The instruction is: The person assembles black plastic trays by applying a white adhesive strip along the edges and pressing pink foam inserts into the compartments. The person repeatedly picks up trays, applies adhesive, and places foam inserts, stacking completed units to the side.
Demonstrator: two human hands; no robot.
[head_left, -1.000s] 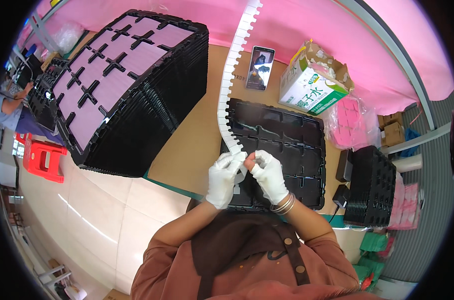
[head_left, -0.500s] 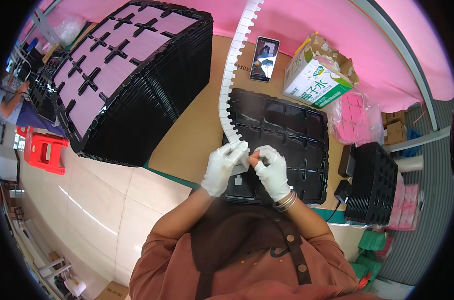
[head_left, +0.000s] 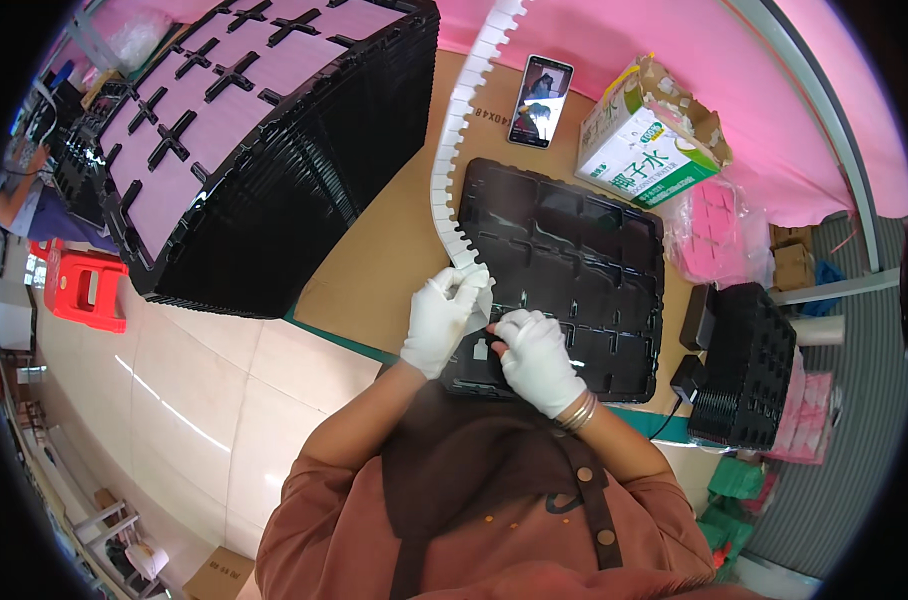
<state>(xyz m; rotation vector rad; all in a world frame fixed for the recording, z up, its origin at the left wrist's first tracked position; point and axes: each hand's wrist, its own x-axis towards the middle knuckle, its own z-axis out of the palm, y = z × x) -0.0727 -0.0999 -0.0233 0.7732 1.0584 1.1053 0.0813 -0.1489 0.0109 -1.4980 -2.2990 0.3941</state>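
Note:
A long white strip with a notched edge runs down from the far edge to my gloved left hand. Thumb and fingers of that hand pinch its near end, where a thin whitish flap hangs. Below lies a black plastic tray with moulded compartments. My right hand, in a white glove with bare fingertips showing, is over the tray's near left part, fingers curled together; whatever they hold is hidden. A small white tab-shaped piece shows in the tray's near left compartment, between my hands.
A tall stack of black trays with pink sheet on top stands left. Beyond the tray are a phone and an opened carton. At right are a pink bagged bundle and more stacked black trays. A red stool stands on the floor.
My right hand has turned and lowered toward the tray's near left part. My left hand still pinches the strip, slightly farther up in the picture. The whole view has shifted a little.

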